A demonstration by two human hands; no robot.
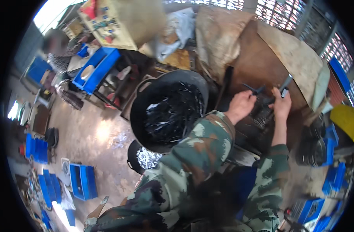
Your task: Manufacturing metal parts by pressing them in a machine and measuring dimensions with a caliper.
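Dark metal strip [258,89] lies between both hands, long axis left-right, at the brown machine [262,62]. Left hand [242,105] fingers clamp its left end; right hand [281,103] fingers pinch a grey piece [286,83].

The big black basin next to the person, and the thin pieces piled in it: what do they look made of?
The big black basin looks like moulded plastic or rubber: dull black, with a thick rolled rim and a moulded handle. The thin pieces inside look like dark metal strips, since they glint in the light, though glossy plastic cannot be ruled out.
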